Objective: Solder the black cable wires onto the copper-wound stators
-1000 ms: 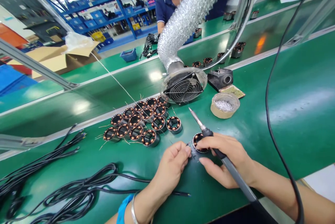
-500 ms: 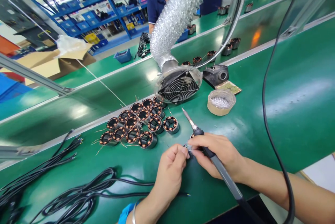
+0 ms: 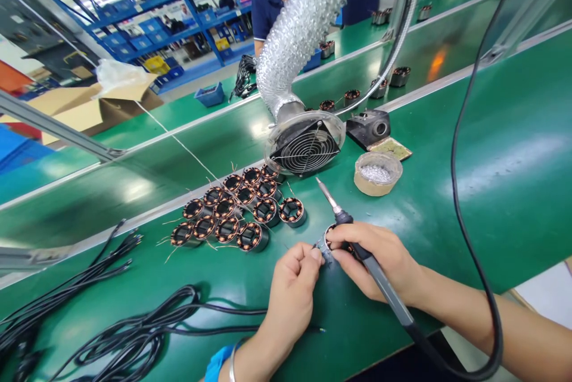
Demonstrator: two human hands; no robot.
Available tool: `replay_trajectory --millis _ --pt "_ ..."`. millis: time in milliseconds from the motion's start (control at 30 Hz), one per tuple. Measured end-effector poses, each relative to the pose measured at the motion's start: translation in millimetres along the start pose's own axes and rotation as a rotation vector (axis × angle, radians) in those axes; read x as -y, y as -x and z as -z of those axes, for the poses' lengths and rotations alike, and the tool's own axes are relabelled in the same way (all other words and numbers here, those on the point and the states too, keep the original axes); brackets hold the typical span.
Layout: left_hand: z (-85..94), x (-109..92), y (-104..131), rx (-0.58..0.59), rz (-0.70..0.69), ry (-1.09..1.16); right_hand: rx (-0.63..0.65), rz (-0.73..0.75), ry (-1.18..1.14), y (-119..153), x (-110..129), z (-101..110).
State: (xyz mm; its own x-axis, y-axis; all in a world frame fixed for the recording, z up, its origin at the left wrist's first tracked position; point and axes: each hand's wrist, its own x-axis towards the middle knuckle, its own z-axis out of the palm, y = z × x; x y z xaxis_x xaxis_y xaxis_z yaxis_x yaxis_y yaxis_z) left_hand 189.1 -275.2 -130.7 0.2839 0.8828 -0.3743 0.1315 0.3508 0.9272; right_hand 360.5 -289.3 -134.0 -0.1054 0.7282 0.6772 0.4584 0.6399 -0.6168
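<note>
My left hand point(image 3: 292, 286) is closed in a pinch on a thin wire end or sleeve, too small to make out fully. In my right hand point(image 3: 386, 257) is a soldering iron point(image 3: 384, 283), its metal tip pointing up and away to the left. Under the right fingers sits a motor stator point(image 3: 329, 238) with copper windings, mostly hidden by the hand; the same fingers seem to steady it. Thin clear pieces lie between both hands. Beyond them, several more stators point(image 3: 226, 208) stand grouped on the green table, their wire ends sticking out.
A fume extractor fan point(image 3: 306, 152) hangs on a silver duct point(image 3: 308, 18). Right of it are a tub of metal shavings point(image 3: 378, 174) and a black iron holder point(image 3: 370, 129). Black cables point(image 3: 147, 328) lie at left. The iron's cord point(image 3: 456, 191) loops at right. A person point(image 3: 266, 12) is across the line.
Both hands have drawn slightly apart, the right one moving right with the soldering iron, so more of the stator shows. Stators on the conveyor behind have shifted left.
</note>
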Motion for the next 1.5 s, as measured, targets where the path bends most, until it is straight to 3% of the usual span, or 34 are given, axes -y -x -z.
replay_trajectory --millis 233,567,733,1033,1500 --pt "2.8 -5.5 -5.7 0.038 -0.008 -0.007 0.023 -0.061 -0.056 1.7 5.2 5.2" --pt "3.4 1.2 -1.6 0.051 -0.016 -0.005 0.010 0.149 0.080 4.3 1.2 -8.8" --pt "0.6 6.1 -0.7 0.000 -0.003 0.057 -0.025 0.083 0.076 3.2 -0.9 -9.0" --pt "-4.0 8.3 0.2 -0.053 -0.063 0.077 0.022 0.080 0.099 5.4 -8.3 -5.5" --pt "-6.5 3.8 -2.2 -0.021 -0.223 -0.066 0.009 -0.076 -0.012 2.1 0.6 6.5"
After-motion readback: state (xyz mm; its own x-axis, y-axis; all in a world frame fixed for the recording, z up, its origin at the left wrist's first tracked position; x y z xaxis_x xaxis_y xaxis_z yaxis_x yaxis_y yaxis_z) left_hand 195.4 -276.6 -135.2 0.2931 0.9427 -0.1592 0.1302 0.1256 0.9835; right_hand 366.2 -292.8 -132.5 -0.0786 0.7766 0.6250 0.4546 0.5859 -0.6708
